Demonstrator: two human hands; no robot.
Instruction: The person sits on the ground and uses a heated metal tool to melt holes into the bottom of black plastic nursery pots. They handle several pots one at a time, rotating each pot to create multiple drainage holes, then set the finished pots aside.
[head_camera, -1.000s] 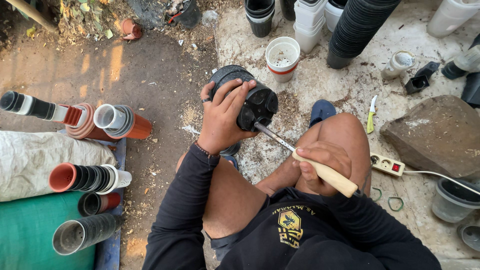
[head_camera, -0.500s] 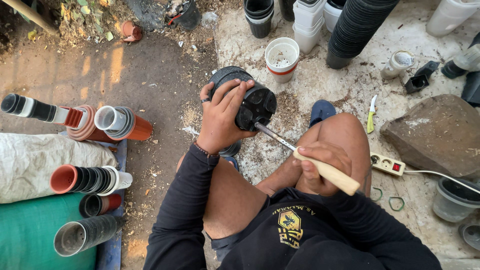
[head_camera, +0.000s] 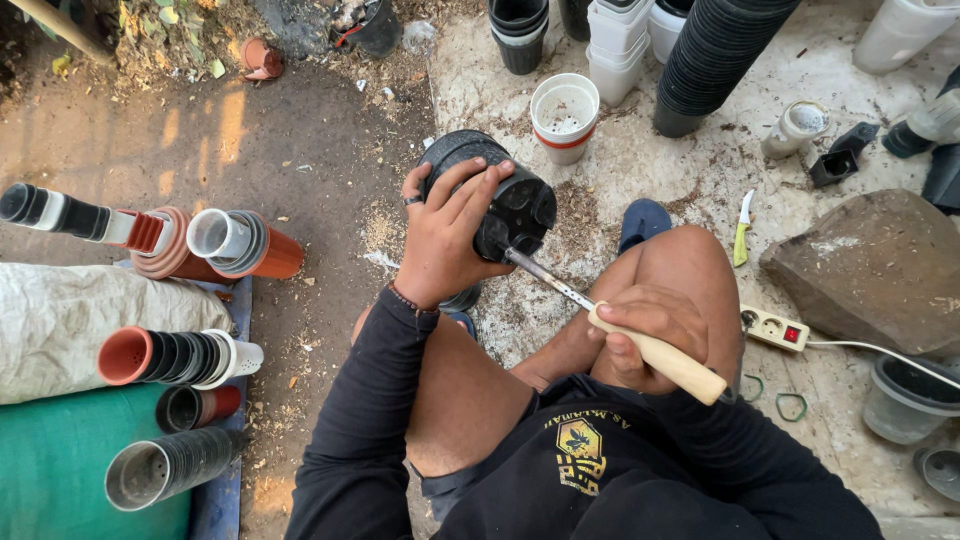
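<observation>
The left hand (head_camera: 445, 235) has its fingers (head_camera: 470, 190) wrapped around a black plastic pot (head_camera: 500, 195), base turned rightward. The right hand (head_camera: 630, 330) clenches a wooden-handled soldering tool (head_camera: 610, 325), whose shaft slants up-left, tip touching the base.

Black plastic pot (head_camera: 505, 195) tipped sideways (base showing); wooden-handled metal tool (head_camera: 600, 318) tip against base.

black pot (head_camera: 505, 195), cream tool handle (head_camera: 660, 355), white cup (head_camera: 563, 117) red-banded.
</observation>
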